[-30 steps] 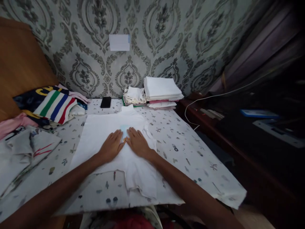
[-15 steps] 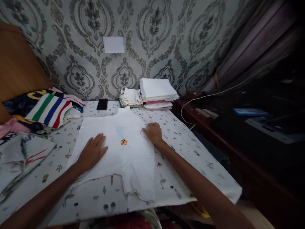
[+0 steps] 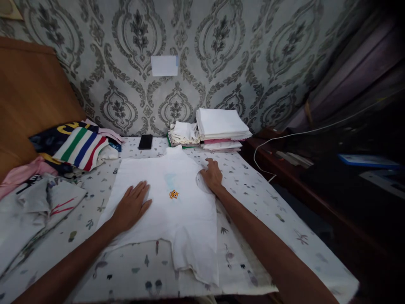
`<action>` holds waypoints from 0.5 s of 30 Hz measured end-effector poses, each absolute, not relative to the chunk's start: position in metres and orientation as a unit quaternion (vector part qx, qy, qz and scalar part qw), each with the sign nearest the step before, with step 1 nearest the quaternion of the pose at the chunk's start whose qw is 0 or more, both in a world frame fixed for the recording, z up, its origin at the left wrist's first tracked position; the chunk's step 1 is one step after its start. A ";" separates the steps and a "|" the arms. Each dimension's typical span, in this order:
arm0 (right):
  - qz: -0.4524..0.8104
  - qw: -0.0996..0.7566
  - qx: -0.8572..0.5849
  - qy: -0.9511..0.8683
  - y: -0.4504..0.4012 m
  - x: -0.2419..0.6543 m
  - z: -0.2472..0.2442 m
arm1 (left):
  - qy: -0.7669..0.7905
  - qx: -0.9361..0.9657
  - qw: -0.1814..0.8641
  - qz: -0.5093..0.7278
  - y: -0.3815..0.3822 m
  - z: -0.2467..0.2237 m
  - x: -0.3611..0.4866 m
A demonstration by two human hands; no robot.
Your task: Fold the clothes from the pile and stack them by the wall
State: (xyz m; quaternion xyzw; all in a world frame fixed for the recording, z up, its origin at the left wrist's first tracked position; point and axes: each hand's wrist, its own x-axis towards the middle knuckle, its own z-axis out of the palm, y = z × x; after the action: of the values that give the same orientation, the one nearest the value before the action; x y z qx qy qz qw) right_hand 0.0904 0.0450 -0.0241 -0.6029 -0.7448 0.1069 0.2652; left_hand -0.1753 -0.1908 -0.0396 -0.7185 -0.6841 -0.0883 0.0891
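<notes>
A white short-sleeved shirt [image 3: 152,219] with a small orange fish print and a pale blue patch lies spread on the table, neck opening to the right. My left hand [image 3: 131,207] rests palm down on its left part, fingers stretched out. At the shirt's right edge, by the curved opening, is my right hand [image 3: 213,175]. Its thumb touches the cloth there, while the index finger is raised apart from it and the other fingers are partly bent. No cloth shows gripped between them. The shirt's lower sleeve has some creases.
A printed cloth covers the table [image 3: 253,202]. A black phone [image 3: 145,142] lies behind the shirt. Folded white cloths [image 3: 223,122] are stacked at the back, beside smaller folded clothes [image 3: 183,133]. Loose clothes [image 3: 82,147] are heaped left. A white cable [image 3: 294,134] hangs at right.
The view has shifted, so everything appears further right and slightly lower. My right hand has slid a little away from me along the shirt edge; my left hand stays put on the cloth.
</notes>
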 end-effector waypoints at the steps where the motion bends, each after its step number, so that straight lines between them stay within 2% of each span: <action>1: 0.110 0.265 -0.603 -0.744 0.046 0.091 -0.024 | -0.685 -0.718 0.086 -0.089 -0.191 -0.039 -0.175; 9: 0.114 0.267 -0.574 -0.766 0.038 0.100 -0.012 | -0.689 -0.714 0.072 -0.102 -0.191 -0.039 -0.175; 12: 0.090 0.275 -0.450 -0.845 0.013 0.082 -0.014 | -0.691 -0.714 0.059 -0.098 -0.191 -0.038 -0.175; 15: 0.084 0.226 -0.342 -0.908 -0.017 0.062 -0.026 | -0.698 -0.710 0.039 -0.087 -0.192 -0.035 -0.175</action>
State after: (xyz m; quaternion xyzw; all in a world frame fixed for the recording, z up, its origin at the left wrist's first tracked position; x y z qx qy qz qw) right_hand 0.0623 -0.0169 -0.0259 -0.3420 -0.9082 0.0839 0.2260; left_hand -0.1745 -0.1918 -0.0353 -0.7101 -0.6975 -0.0872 0.0395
